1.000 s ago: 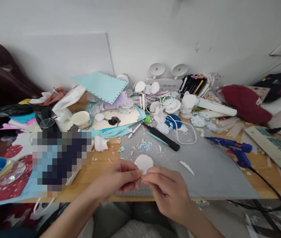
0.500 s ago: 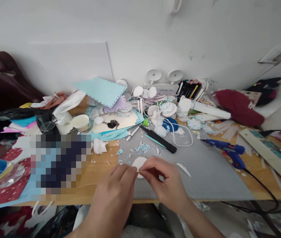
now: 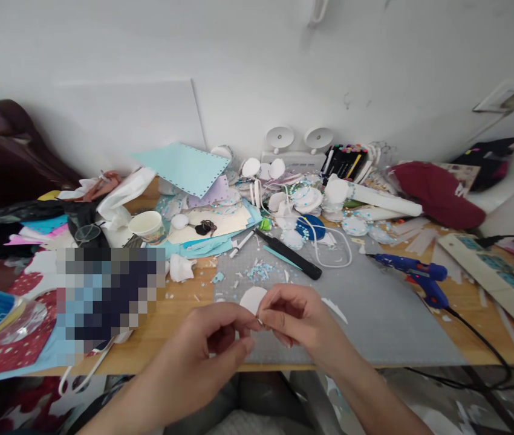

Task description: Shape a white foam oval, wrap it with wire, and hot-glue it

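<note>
My left hand and my right hand meet over the near edge of the table, fingertips touching. Between the pinched fingers is a small thin white piece, too small to make out. Just behind the fingertips a white paper disc shows; whether it is held or lies on the grey cutting mat I cannot tell. A black craft knife and a white pen lie on the mat beyond my hands.
A blue glue gun with its black cord lies to the right. Behind are a paper cup, blue and cream paper sheets, several white discs, markers, a dark red cap, and scraps all over.
My hands stayed together at the table's near edge, working the small white piece. The view tilted slightly and the left wrist turned, fingers curling more under.
</note>
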A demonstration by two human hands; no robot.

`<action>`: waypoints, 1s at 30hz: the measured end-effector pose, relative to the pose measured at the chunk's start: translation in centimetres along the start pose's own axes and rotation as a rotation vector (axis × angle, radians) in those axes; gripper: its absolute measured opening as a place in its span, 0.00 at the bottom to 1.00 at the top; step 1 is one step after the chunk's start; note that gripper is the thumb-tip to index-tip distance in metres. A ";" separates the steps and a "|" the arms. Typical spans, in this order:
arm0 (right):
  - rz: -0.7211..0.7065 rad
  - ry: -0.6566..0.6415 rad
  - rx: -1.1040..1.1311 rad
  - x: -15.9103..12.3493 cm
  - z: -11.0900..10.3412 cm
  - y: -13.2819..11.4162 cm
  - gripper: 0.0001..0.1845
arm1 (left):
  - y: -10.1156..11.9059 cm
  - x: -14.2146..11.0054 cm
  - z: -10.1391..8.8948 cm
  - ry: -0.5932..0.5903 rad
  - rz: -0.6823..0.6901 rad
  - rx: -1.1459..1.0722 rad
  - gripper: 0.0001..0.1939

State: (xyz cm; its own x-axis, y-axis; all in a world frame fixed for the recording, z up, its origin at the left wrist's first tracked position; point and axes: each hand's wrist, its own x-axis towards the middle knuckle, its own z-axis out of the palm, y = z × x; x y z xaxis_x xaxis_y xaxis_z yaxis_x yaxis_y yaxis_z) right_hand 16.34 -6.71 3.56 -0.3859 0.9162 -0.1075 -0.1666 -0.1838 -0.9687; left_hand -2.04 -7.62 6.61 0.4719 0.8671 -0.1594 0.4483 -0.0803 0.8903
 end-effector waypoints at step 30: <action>-0.336 -0.086 -0.660 -1.7 -0.9 1.6 0.11 | -2.2 0.0 0.7 -0.020 -0.116 -0.116 0.23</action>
State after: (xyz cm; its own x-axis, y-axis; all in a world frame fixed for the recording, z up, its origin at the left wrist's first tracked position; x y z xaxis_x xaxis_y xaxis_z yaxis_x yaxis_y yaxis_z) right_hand 17.55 -8.23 2.03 -0.4846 0.8492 0.2099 0.2812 0.3784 -0.8819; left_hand -2.56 -7.81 4.35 0.4380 0.8570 -0.2715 0.4106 0.0780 0.9085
